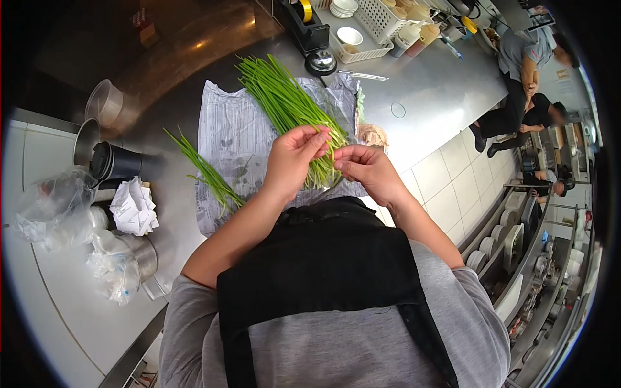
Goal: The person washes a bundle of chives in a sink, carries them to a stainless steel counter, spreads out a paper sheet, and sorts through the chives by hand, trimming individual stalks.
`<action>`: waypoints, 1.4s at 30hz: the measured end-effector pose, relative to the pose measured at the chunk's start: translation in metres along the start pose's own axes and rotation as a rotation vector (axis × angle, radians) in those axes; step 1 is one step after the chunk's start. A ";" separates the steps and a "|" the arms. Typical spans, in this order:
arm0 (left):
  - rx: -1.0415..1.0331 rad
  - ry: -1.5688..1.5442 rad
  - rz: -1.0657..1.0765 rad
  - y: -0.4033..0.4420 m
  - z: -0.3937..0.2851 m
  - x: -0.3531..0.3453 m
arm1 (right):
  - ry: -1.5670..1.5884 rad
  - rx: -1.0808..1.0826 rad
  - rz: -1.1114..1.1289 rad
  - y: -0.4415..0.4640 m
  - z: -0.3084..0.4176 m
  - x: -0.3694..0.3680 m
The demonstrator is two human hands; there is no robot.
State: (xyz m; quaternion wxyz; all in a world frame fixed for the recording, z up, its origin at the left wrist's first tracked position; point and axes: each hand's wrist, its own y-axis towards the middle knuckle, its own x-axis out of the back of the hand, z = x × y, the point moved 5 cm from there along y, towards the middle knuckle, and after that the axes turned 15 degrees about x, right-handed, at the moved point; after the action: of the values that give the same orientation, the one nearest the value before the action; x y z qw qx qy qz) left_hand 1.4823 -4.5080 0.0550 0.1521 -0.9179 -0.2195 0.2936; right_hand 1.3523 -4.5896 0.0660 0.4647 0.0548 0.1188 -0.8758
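Note:
A large bunch of long green chives [278,90] lies on printed paper sheets [220,116] spread over the metal counter, pale ends toward me. Above those pale ends, my left hand [294,157] is closed in a pinch on a thin chive stalk. My right hand [370,169] pinches close by on the right, thumb and forefinger together at the lower part of the stalk; the fingertips partly hide it. A smaller bundle of chives [210,174] rests apart on the paper's left side, near my left forearm.
A bell [321,63] and tape dispenser [303,29] stand beyond the chives, beside a white basket [372,22]. On the left are a dark cup [116,161], crumpled paper [134,207] and plastic bags [55,210]. A rubber band [398,110] lies right. Other people [527,71] are at far right.

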 end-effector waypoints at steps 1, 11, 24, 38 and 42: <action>-0.012 -0.038 -0.009 0.000 0.000 0.002 | -0.084 0.007 0.028 0.000 -0.001 -0.001; -0.093 -0.157 -0.051 -0.002 -0.015 0.014 | -0.576 0.044 0.211 -0.001 -0.002 -0.003; -0.024 -0.153 -0.012 0.001 -0.002 0.008 | -0.428 0.193 0.061 0.013 0.013 0.004; -0.059 -0.141 -0.063 -0.001 0.000 0.019 | 0.256 -0.104 -0.202 0.009 -0.030 0.025; -0.043 -0.146 -0.043 -0.004 -0.002 0.022 | -0.485 0.280 -0.196 0.007 -0.009 0.036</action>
State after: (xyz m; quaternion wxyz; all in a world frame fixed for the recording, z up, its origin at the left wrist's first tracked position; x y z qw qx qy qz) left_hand 1.4977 -4.4938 0.0478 0.1220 -0.8921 -0.2558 0.3519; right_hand 1.3382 -4.6196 0.0487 0.3806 -0.1041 -0.1128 -0.9119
